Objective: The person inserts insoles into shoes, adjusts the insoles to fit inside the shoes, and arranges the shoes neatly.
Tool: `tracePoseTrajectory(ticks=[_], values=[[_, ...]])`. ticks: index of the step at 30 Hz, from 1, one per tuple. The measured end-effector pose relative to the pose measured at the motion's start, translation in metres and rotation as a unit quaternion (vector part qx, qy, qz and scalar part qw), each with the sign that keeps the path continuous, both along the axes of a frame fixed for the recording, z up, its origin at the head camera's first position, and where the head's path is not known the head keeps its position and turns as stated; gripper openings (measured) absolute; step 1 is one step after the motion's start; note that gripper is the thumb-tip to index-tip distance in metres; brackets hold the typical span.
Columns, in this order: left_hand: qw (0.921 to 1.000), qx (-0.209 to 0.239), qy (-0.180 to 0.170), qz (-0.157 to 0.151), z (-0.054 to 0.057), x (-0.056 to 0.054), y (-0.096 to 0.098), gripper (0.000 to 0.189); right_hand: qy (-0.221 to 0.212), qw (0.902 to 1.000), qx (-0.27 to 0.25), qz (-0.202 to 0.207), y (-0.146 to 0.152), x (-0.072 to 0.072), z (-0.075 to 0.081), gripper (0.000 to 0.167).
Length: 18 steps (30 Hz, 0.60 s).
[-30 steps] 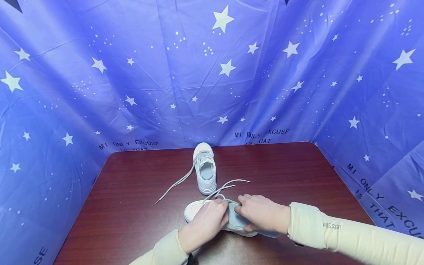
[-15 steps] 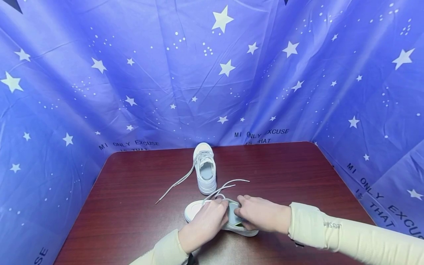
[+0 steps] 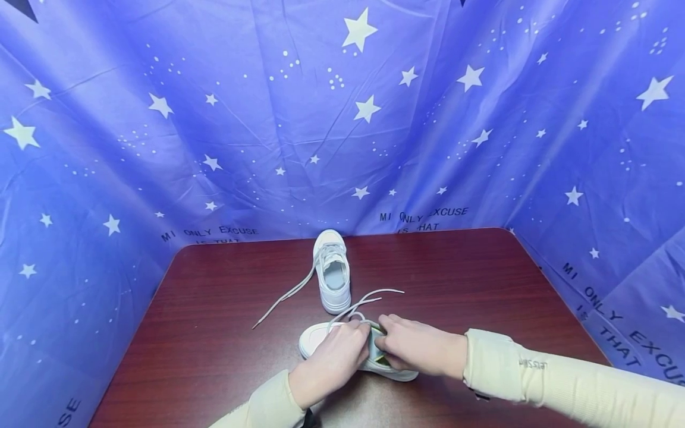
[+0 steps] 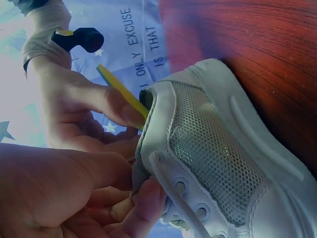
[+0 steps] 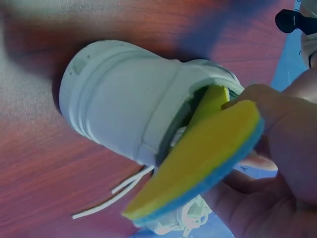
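Note:
A white lace-up sneaker (image 3: 313, 339) lies at the table's near side, toe to the left. My left hand (image 3: 333, 359) pinches the shoe's tongue (image 4: 140, 177) at the front of the opening. An insole (image 5: 200, 153), yellow beneath and light blue on its other face, is partly inside the shoe. Its heel end sticks up and out over the collar, bent in the right wrist view. Between thumb and fingers, my right hand (image 3: 420, 348) grips this insole along its edges. The front part of the insole is hidden inside the shoe.
Behind stands a second white sneaker (image 3: 335, 300), toe toward the back edge, its laces trailing left. Loose laces (image 3: 369, 302) of the near shoe lie between the two. A blue star-patterned curtain (image 3: 278, 119) borders the dark red table (image 3: 214, 333) at back and sides.
The insole's heel end, flat beyond the shoe's heel a second ago, is now raised, showing yellow at the collar. My right hand has shifted slightly left; my left hand stays on the tongue.

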<state>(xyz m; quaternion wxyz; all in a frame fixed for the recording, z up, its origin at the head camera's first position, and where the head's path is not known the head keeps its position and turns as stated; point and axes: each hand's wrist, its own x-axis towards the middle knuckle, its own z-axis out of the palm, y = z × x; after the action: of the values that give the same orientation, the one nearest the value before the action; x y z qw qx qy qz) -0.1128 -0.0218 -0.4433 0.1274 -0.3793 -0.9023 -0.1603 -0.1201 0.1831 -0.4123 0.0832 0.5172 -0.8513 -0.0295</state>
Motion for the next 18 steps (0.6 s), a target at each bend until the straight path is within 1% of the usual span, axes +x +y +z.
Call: tracePoseTrajectory(ticks=[3,11,15,18], values=[[1.0000,-0.001,-0.005,0.002,0.000,0.000,0.000,0.011,0.015,0.9999,-0.006,0.002,-0.002,0.001,-0.001,0.021],[0.9999,0.005,-0.016,0.006,-0.002,0.000,0.000,0.011,0.014,0.9998,-0.013,0.001,-0.005,0.001,-0.007,0.019],[0.9998,0.016,-0.010,0.010,-0.003,-0.001,0.001,0.013,0.018,0.9996,-0.019,0.006,-0.005,0.000,-0.010,0.020],[0.9996,0.026,-0.003,0.014,-0.003,-0.001,0.001,0.015,0.012,0.9995,-0.028,0.008,-0.007,-0.002,-0.014,0.020]])
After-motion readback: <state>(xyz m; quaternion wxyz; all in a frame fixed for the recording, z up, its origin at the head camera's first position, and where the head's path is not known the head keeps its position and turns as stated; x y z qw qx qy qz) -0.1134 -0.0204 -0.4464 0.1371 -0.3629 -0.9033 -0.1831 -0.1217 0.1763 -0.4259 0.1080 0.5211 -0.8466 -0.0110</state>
